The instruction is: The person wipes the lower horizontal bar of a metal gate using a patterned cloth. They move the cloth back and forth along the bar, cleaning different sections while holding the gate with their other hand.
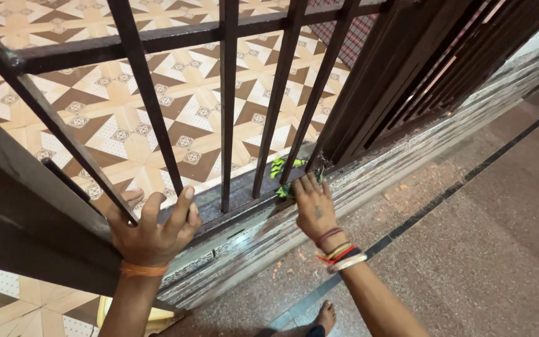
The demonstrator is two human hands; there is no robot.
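The person's left hand point(154, 228) wraps around a slanted dark bar point(63, 140) of the metal gate point(229, 106), fingers curled shut on it with the thumb standing up alongside. The right hand point(313, 206) presses a green cloth point(280, 178) against the gate's bottom rail point(244, 200). Its fingers lie together and flat on top of the fabric, and most of the cloth bunches just beyond the fingertips, between two upright bars. Whether the thumb pinches the cloth from beneath is hard to tell, since the hand covers it.

The step in hand looks like wiping the lower rail. To do it well, the right hand should keep its fingers flat and pressed down so the cloth stays trapped under them rather than rolling out ahead. The strokes should run along the rail, and the cloth needs tucking around the foot of each upright, where grime likely collects. The left hand's grip on the bar steadies the gate, so it should hold firm while the right hand pushes.

Below the fingers, a grooved stone threshold point(369, 178) runs beside the rail, and orange dust point(282, 268) lies on the speckled floor point(500, 237) near the wrist bangles point(338, 253). Beyond the bars lies a patterned tile floor point(188, 93).
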